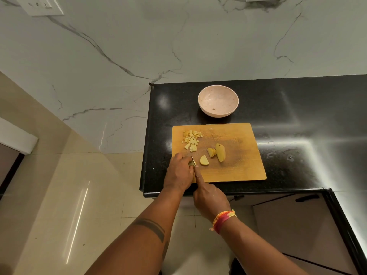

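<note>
On the black tabletop (288, 108), a potato piece (195, 163) is being pinned by the left hand (179, 171) and cut with the knife (192, 158), which is being gripped by the right hand (210, 199). The cubes (191, 139) look done; the slices (211, 152) and wedge (220, 152) are likely being left for next.

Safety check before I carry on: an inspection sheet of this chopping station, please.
Surface: glossy black counter under a wooden cutting board.
Job's things: knife on a potato piece at the board's near left corner; diced pile, half slice, slices and wedge on the board.
Clutter: pink bowl behind the board.
Hands: left hand holds the potato piece; right hand grips the knife, forefinger along it.
Cables: nothing seen.
Surroundings: marbled wall, wall socket, tiled floor, cabinet doors.
</note>
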Action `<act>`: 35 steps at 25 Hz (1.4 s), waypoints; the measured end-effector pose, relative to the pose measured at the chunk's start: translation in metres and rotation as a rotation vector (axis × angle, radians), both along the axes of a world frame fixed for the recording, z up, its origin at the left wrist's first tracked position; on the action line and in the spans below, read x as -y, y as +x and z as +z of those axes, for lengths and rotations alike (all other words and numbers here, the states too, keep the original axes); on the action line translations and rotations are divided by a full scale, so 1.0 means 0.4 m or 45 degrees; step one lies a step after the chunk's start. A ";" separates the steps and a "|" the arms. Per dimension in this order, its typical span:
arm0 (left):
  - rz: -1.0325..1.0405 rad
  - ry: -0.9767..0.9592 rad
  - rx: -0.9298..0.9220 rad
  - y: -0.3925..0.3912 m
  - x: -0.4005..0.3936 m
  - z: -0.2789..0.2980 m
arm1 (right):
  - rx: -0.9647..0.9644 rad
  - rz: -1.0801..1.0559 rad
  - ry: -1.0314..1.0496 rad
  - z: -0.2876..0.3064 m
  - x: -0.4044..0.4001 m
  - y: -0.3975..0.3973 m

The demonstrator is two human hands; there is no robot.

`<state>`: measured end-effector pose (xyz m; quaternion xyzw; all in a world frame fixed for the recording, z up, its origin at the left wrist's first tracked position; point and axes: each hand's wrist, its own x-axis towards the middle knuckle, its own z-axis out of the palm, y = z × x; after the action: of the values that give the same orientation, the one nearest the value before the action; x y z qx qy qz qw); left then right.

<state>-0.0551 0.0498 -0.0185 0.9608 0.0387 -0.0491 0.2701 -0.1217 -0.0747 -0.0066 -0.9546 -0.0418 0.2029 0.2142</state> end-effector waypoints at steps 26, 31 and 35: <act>0.071 -0.055 -0.013 0.016 0.010 -0.008 | -0.016 -0.112 0.124 0.023 0.055 -0.041; 0.028 -0.032 -0.023 0.019 -0.001 -0.008 | -0.017 -0.091 0.164 0.028 0.047 -0.043; -0.007 -0.035 -0.009 0.014 -0.005 -0.006 | -0.031 -0.104 0.178 0.022 0.049 -0.042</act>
<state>-0.0494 0.0516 -0.0208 0.9569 0.0362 -0.0537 0.2830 -0.1385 -0.0943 0.0024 -0.9356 -0.0142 0.2023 0.2891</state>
